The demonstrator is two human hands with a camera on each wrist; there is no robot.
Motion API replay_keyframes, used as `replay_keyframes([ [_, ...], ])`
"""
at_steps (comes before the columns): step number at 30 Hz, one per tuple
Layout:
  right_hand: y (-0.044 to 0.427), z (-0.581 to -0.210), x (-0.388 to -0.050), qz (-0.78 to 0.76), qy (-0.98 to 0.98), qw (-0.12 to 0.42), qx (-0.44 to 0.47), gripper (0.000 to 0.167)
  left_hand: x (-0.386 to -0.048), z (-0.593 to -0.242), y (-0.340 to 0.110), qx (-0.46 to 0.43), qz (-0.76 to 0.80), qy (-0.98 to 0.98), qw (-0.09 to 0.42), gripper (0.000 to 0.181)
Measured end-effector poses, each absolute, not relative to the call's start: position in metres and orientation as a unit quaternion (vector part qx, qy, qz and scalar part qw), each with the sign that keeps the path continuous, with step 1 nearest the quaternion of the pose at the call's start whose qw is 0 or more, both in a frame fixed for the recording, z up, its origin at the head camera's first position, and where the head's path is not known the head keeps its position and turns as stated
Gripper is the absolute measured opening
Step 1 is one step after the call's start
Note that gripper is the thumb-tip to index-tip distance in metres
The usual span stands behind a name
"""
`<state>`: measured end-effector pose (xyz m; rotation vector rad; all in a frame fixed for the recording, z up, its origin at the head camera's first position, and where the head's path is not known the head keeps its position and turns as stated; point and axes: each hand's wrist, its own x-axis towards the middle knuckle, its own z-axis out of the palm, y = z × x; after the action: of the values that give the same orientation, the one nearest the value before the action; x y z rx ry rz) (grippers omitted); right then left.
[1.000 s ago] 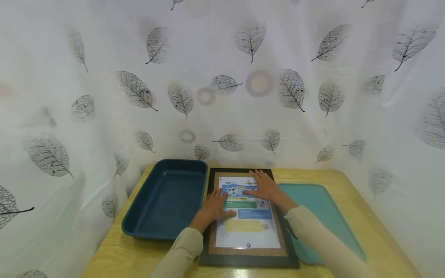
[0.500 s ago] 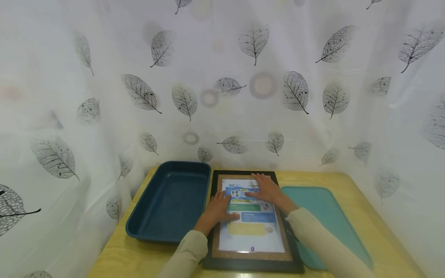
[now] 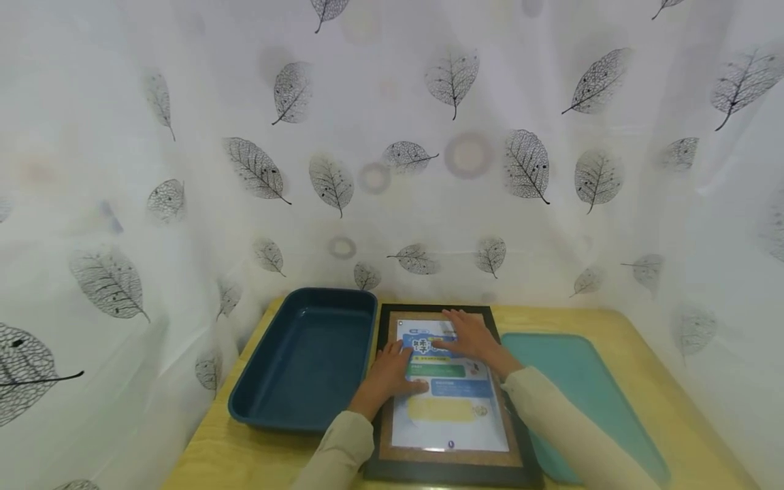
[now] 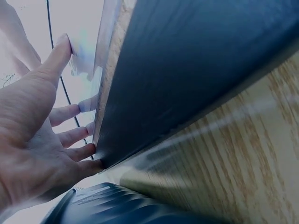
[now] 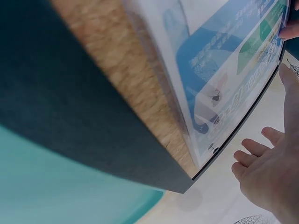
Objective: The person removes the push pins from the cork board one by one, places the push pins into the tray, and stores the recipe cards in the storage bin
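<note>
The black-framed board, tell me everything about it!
The board has a black frame, cork-looking brown backing and a shiny, colourful printed sheet. It lies face up on the table between the dark blue tray and teal tray. The left hand seems to touch it; the right hand is over its upper right.

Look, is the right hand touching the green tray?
Apart. The right wrist view shows it: a pale gap separates the right hand from the green tray, and the corner of the black frame juts in between.
</note>
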<state>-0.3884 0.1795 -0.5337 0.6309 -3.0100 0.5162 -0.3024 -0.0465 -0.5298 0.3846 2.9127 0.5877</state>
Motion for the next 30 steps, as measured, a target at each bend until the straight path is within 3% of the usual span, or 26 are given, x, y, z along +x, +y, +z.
replay_keyframes([
  [10, 0.164, -0.527, -0.392, 0.179, -0.961, -0.003, 0.212, 0.09, -0.303, -0.528, -0.046, 0.119, 0.189, 0.971, 0.082, 0.094],
  [21, 0.155, -0.532, -0.397, 0.195, -0.955, 0.029, 0.22, 0.072, -0.304, -0.53, -0.044, 0.118, 0.195, 0.97, 0.086, 0.096],
  [30, 0.15, -0.537, -0.404, 0.188, -0.955, 0.035, 0.225, 0.068, -0.307, -0.532, -0.045, 0.117, 0.192, 0.971, 0.084, 0.095],
])
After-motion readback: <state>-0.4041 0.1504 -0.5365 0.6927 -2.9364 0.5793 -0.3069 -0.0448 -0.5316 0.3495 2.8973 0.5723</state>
